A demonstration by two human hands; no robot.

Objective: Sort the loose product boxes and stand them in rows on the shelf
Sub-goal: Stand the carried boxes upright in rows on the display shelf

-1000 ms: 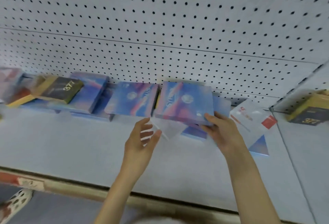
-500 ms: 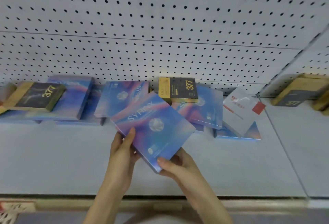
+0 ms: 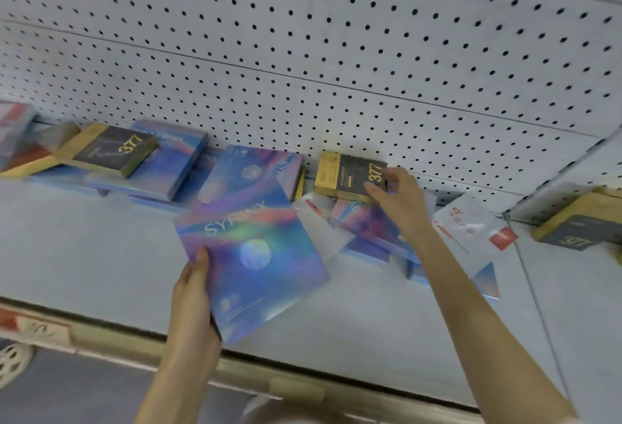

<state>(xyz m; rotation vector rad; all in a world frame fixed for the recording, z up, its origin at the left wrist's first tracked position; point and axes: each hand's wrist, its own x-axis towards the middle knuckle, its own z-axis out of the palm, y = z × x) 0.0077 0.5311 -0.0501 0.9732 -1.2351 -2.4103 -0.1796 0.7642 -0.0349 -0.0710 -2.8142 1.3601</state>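
The left hand (image 3: 192, 302) grips a blue box (image 3: 252, 255) by its edge, thumb on top. The right hand (image 3: 400, 201) pinches a black-and-yellow box (image 3: 346, 173) leaning against the pegboard (image 3: 303, 53).

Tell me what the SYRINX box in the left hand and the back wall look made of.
SYRINX box: likely cardboard with glossy holographic film; rainbow sheen across its face. Back wall: probably painted metal pegboard, matte pale grey; round holes, panel seams.
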